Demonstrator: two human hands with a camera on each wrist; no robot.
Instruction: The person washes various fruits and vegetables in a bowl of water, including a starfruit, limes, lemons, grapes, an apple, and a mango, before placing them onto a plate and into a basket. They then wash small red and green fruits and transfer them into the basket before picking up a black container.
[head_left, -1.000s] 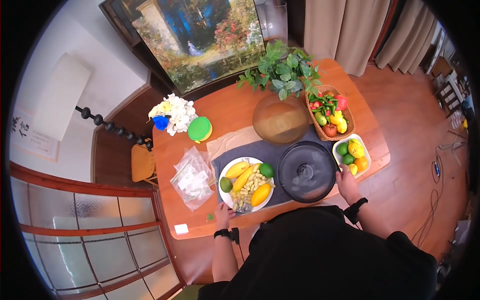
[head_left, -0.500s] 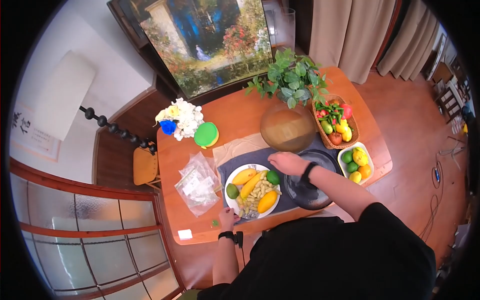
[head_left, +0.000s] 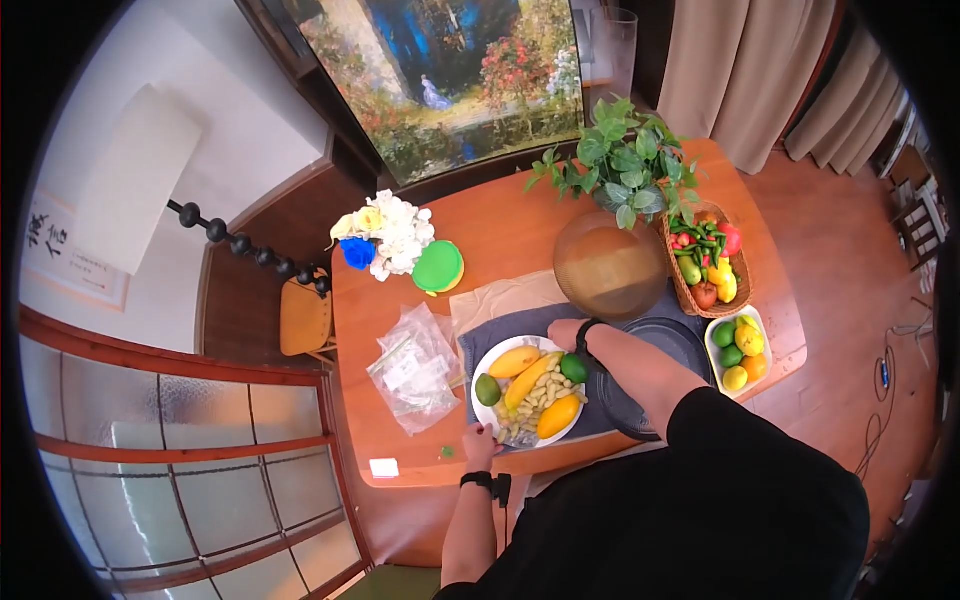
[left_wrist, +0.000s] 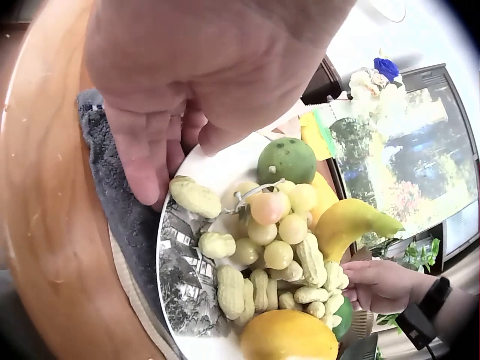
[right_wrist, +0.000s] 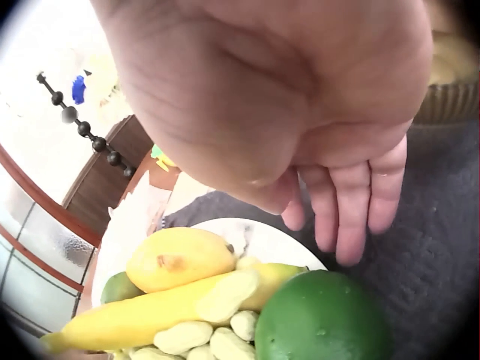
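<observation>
In the head view a white plate [head_left: 489, 418] on a dark grey cloth [head_left: 478, 349] carries fruit and peanuts. My left hand [head_left: 480, 446] is at its near left edge; in the left wrist view the thumb [left_wrist: 214, 139] lies over the rim and the fingers stay outside, pinching it. My right hand [head_left: 566, 334] reaches across to the far right rim, fingers [right_wrist: 351, 217] extended and pointing down beside it. Near that hand sit a green fruit [right_wrist: 322, 319], a banana [right_wrist: 157, 307] and a yellow mango [right_wrist: 180, 259]. Pale grapes [left_wrist: 264, 232] and peanuts [left_wrist: 231, 289] lie nearer my left hand.
A dark round dish [head_left: 690, 345] sits under my right forearm. Beyond it stand an amber bowl [head_left: 610, 270], a vegetable basket [head_left: 683, 292] and a white fruit tray [head_left: 716, 362]. Plastic bags [head_left: 412, 375], a green-lidded tub [head_left: 438, 267] and flowers [head_left: 395, 230] are on the left.
My right hand has left the dark dish's right side and crossed left to the plate's far right rim. My left hand stays at the plate's near left edge.
</observation>
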